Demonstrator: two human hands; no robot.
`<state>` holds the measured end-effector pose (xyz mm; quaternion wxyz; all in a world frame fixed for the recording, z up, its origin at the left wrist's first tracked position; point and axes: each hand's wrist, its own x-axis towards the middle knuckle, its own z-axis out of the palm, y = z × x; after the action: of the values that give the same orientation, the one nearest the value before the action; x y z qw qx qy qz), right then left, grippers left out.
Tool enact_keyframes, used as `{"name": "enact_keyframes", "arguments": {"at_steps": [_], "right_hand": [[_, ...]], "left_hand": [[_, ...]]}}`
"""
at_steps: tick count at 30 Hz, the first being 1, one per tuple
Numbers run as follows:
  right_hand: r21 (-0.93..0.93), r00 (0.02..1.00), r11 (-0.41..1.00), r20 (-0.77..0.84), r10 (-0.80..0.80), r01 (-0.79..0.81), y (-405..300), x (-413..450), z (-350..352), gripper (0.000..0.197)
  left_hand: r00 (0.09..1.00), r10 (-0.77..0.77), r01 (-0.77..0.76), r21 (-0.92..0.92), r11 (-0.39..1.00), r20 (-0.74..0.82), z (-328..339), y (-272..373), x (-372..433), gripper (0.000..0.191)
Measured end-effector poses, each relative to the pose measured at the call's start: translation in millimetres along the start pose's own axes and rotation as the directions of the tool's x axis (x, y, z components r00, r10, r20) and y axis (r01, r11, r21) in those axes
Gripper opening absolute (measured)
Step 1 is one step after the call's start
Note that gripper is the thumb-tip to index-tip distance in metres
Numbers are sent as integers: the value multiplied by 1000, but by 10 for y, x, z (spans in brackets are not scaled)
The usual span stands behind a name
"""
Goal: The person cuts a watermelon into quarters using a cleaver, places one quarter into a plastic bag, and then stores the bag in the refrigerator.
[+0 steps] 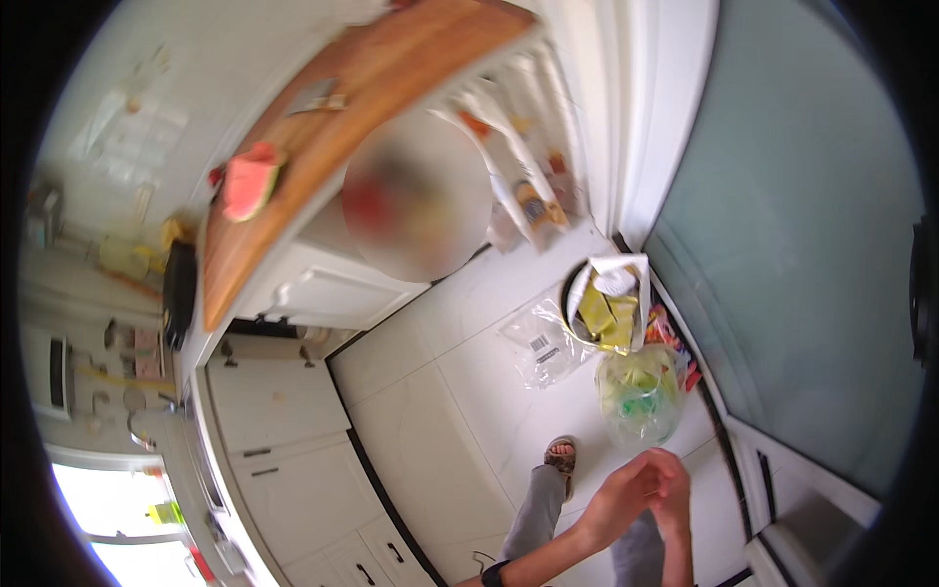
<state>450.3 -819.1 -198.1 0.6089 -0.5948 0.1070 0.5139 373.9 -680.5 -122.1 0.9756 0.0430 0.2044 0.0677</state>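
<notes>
My left hand (623, 495), with a dark band on its wrist, meets my right hand (671, 488) in front of my legs. Their fingers overlap, so whether anything lies between the palms is hidden. Just beyond them on the tiled floor sits a clear plastic bag (640, 392) with green and pale contents. Behind it stands a waste bin (576, 293) with a white liner, holding yellow wrappers (610, 319) and a white crumpled item (615, 282). A flat clear plastic wrapper (543, 345) lies left of the bin. My slippered foot (561, 458) is near the bag.
A wooden counter (381, 73) at upper left carries a cut piece of watermelon (249, 183). White cabinets (286, 403) line the left side. A white rack (513, 169) with packets stands by the frosted glass door (792, 242). A round blurred patch hides part of the counter front.
</notes>
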Motion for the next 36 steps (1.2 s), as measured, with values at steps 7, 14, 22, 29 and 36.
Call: {"name": "enact_keyframes", "arguments": {"at_steps": [7,14,22,29,36], "right_hand": [[-427,946,848,220,-240,315,-1467,-1245,1506,50],[-510,680,467,649,-342,722,-2782,-2045,2838,34],[-545,620,308,744,-250,779,-3201,-2796,3518,31],[-664,738,348,659,-147,662,-3039,-2199,3673,30],[-693,783,476,622,16,541,-2966,-1031,4340,33]], "left_hand": [[803,483,-351,376,857,-350,451,982,-2090,32],[257,881,-591,657,469,-398,840,1917,-4038,28],[273,923,-682,622,385,-271,316,2143,-4946,49],[129,934,-683,654,327,-333,977,2804,-4402,21],[217,901,-478,764,433,-375,1045,4063,-3688,15]]}}
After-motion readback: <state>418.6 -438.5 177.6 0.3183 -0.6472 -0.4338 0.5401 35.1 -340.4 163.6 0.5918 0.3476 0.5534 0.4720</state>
